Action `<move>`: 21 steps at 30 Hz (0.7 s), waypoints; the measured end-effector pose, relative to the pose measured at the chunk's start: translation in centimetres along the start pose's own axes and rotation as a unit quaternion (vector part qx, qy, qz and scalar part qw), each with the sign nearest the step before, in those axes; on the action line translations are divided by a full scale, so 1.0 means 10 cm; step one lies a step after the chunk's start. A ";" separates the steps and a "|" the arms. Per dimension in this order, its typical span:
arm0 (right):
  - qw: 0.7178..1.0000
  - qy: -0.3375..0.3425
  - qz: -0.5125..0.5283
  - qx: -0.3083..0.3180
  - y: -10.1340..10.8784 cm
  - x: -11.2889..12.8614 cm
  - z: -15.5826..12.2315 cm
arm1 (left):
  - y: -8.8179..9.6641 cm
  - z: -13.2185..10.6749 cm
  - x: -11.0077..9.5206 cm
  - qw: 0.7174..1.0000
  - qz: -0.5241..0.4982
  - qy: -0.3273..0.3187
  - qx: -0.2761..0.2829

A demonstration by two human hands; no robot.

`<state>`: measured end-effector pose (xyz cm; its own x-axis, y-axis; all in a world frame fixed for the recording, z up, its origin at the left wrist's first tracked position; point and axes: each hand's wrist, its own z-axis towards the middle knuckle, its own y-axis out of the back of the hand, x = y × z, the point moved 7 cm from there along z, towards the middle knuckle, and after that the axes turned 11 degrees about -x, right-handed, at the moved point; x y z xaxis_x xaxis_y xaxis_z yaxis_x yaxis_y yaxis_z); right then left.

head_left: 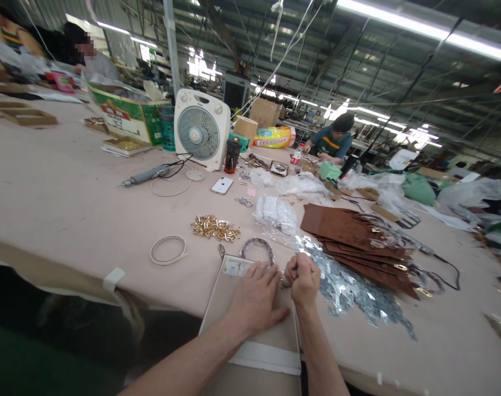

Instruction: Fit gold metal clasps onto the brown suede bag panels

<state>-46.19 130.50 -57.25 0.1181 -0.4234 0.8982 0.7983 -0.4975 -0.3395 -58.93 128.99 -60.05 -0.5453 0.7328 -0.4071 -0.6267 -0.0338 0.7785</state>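
Observation:
My left hand (254, 294) rests palm down on a cream rectangular board (229, 308) lying at the table's near edge, with its thumb stretched out. My right hand (303, 280) is a closed fist just beside it, gripping a small metal piece (284, 282) that barely shows past the fingers. A loop of metal chain (256, 249) lies just beyond both hands. To the right spreads a pile of silvery metal pieces (349, 283), partly under a fanned stack of brown panels (353, 239).
A heap of gold metal fittings (215, 227) lies left of the chain, beside a coiled white cord (168, 250). Farther off are a phone (222, 185), an electric hand tool (145, 175), a white box fan (199, 129) and plastic bags (292, 184). Co-workers (332, 140) sit across the long table.

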 end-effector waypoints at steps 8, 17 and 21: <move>1.000 -0.011 -0.007 -0.023 0.06 -0.06 0.00 | -0.02 0.00 0.00 1.000 -0.011 0.000 -0.004; 0.995 0.009 0.069 -0.070 0.23 -0.16 -0.11 | 0.34 -0.10 0.25 0.995 -0.023 0.024 -0.096; 0.994 0.016 0.067 -0.081 0.23 -0.12 -0.16 | 0.58 -0.11 0.53 0.995 -0.034 0.041 -0.089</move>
<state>-45.46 128.65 -59.54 0.1954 -0.5168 0.8335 0.6713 -0.5491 -0.4979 -66.07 131.90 -58.24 -0.5380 0.6793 -0.4991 -0.7479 -0.1117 0.6543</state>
